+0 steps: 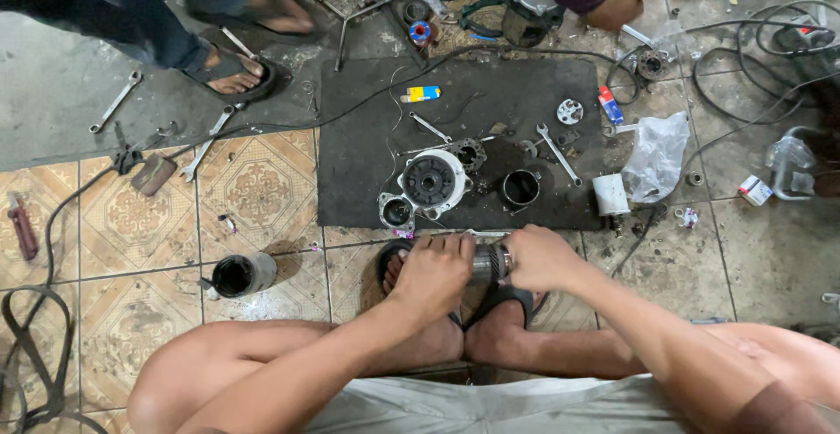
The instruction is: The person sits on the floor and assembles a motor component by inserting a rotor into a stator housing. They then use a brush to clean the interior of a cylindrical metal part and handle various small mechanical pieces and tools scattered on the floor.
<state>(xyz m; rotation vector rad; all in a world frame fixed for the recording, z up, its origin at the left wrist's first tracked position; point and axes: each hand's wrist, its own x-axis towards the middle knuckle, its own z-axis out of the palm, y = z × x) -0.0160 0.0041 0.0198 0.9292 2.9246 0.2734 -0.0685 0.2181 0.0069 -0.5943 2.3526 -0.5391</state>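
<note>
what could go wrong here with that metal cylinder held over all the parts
The ribbed metal cylinder is gripped only between the left hand and right hand above sandalled feet; a slip might drop it on toes. Loose parts like the round housing and wrench on the black mat could get kicked.

Both hands meet over the person's sandalled feet: the left hand (435, 269) and right hand (541, 257) clasp a ribbed metal cylinder (490, 262) between them. Just beyond, on a black mat (367, 136), lie a round motor housing (430, 181), spanners and small parts.
</note>
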